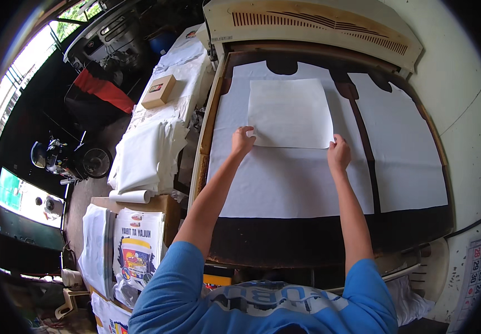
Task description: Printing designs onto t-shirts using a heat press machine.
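Between my hands is a white paper sheet (290, 111), held by its two near corners. My left hand (244, 140) pinches the near left corner, and my right hand (338, 153) pinches the near right one. Beneath the sheet lies a large white fabric shirt panel (285, 183) with a neck cutout at its far edge. To its right, across a dark gap, lies a second white fabric panel (399, 150). Both panels rest on the dark, scorched bed of a heat press (307, 239). Whether the sheet touches the fabric fully, I cannot tell.
The press's cream vented cover (313, 25) rises behind the bed. On the left, a long table carries stacked white fabric (146, 156) and a small cardboard box (158, 91). Printed sheets (137, 245) are piled nearer me. A motorcycle (73, 158) stands farther left. A wall flanks the right.
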Motion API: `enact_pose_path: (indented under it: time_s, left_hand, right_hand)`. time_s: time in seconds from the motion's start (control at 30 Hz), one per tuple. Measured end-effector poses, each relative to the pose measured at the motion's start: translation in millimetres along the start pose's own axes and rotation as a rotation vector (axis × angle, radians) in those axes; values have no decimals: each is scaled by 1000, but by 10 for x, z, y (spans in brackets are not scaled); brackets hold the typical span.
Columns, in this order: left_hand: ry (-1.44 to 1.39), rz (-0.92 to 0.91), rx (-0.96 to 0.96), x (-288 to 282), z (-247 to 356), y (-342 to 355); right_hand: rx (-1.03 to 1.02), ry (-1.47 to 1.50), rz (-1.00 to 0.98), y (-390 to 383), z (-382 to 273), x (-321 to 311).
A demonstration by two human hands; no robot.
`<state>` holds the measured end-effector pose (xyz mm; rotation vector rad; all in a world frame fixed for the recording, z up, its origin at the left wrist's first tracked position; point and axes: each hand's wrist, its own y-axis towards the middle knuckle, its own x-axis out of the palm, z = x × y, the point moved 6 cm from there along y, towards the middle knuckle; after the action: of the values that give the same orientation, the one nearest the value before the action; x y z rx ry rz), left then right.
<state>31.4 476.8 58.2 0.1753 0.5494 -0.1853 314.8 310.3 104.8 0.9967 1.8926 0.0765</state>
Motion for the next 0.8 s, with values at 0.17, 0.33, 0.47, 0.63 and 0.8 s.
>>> enact_pose_path:
  time_s: [0.17,0.33,0.47,0.63,0.8]
  left_hand:
    - [306,134,123,-124,91,-113]
    - [527,75,168,-161,286,-409]
    - [682,87,254,-123,228,-587]
    - [681,74,234,-95,175,-577]
    - [699,23,184,-55,226,-552]
  right_hand:
    - [87,-123,-56,-50,77,37]
    - [-4,-214,-44,-150,137,-74]
    - [-70,-264,-128,-256,82,-7]
    - [-50,-283,-134,-229,65,-23]
    - [-61,-292,-150,-186,114,-26]
